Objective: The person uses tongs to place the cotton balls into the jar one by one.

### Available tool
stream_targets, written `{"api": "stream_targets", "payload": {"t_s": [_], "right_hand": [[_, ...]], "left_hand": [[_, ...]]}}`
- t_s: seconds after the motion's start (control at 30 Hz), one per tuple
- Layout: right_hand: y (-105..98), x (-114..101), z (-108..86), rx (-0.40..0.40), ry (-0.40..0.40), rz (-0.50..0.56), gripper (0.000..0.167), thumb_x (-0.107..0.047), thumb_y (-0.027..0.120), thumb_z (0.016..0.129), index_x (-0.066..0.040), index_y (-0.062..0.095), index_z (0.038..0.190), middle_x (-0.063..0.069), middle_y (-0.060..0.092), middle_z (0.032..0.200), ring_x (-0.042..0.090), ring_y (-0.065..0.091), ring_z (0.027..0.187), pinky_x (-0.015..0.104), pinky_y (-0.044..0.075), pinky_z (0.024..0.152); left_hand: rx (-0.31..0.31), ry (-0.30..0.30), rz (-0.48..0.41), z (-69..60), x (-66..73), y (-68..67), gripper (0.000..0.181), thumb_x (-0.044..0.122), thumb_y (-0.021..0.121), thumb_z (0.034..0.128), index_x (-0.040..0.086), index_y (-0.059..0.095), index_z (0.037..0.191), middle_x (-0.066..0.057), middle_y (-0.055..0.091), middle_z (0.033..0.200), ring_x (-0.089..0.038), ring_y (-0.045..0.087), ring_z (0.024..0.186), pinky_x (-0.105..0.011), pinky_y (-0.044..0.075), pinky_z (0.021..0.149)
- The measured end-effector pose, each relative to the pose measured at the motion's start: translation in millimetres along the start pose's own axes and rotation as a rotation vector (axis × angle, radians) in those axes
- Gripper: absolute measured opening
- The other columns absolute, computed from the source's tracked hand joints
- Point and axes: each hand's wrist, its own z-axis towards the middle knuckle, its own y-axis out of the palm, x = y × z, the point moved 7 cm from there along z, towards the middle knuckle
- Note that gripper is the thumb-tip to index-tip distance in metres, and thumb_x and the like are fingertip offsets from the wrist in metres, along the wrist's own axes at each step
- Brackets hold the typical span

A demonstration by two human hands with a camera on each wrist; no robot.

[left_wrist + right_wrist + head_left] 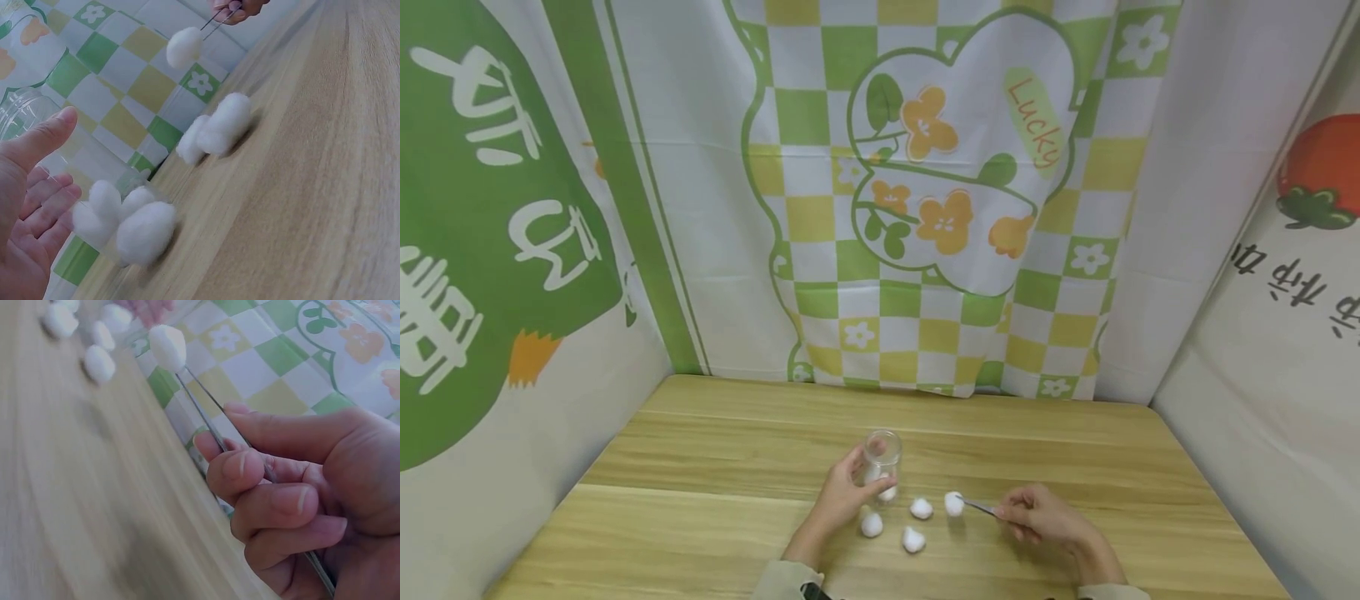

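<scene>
My left hand (pixel 841 498) holds a clear jar (pixel 882 448) upright on the table, thumb on one side and fingers on the other. White cotton balls (pixel 100 212) show through its lower wall. With my right hand (pixel 1041 515) I grip metal tweezers (pixel 206 415) between thumb and fingers. Their tips pinch a cotton ball (pixel 167 349), raised above the table to the right of the jar. Three loose cotton balls lie near the jar: one (pixel 871 524) by my left hand, one (pixel 921 507) right of the jar, one (pixel 913 540) closer to me.
The wooden table (pixel 700 450) runs back to a hanging checked cloth (pixel 925 333). Printed cloths also hang along the left side (pixel 550 400) and the right side (pixel 1262 375).
</scene>
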Motion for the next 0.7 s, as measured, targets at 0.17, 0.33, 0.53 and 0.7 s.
{"api": "stream_targets", "payload": {"t_s": [0.17,0.33,0.53,0.7], "right_hand": [[1,-6,3.4,0.018,0.014,-0.002,0.045,-0.018,0.055,0.098,0.026,0.049,0.094,-0.015,0.051,0.057,-0.005,0.037,0.044,0.006,0.033,0.042],[4,-12,9.3,0.028,0.017,0.002,0.045,-0.019,0.054,0.098,0.026,0.049,0.095,-0.015,0.05,0.057,-0.005,0.036,0.044,0.006,0.032,0.042],[5,-21,15.0,0.086,0.028,0.015,0.045,-0.02,0.055,0.098,0.024,0.05,0.092,-0.014,0.049,0.057,-0.004,0.034,0.043,0.007,0.029,0.04],[5,-28,16.9,0.143,0.055,0.038,0.034,-0.018,0.055,0.097,0.014,0.055,0.086,-0.011,0.05,0.057,-0.002,0.034,0.043,0.01,0.028,0.041]], "left_hand": [[0.006,-0.005,0.006,0.2,-0.5,0.0,0.08,0.029,0.076,0.0823,0.001,0.036,0.146,-0.024,0.045,0.147,-0.046,0.043,0.136,-0.06,0.035,0.115],[0.006,-0.004,0.01,0.5,-1.3,-0.2,0.08,0.029,0.075,0.0824,0.0,0.036,0.145,-0.024,0.045,0.147,-0.046,0.043,0.136,-0.061,0.035,0.115],[0.009,-0.004,0.017,0.7,-1.6,-0.6,0.08,0.03,0.076,0.0819,0.001,0.037,0.145,-0.024,0.046,0.147,-0.046,0.044,0.135,-0.061,0.036,0.114],[0.008,0.003,0.02,1.5,-1.8,-0.1,0.08,0.031,0.076,0.0816,0.001,0.038,0.145,-0.024,0.046,0.146,-0.046,0.044,0.135,-0.06,0.036,0.114]]}}
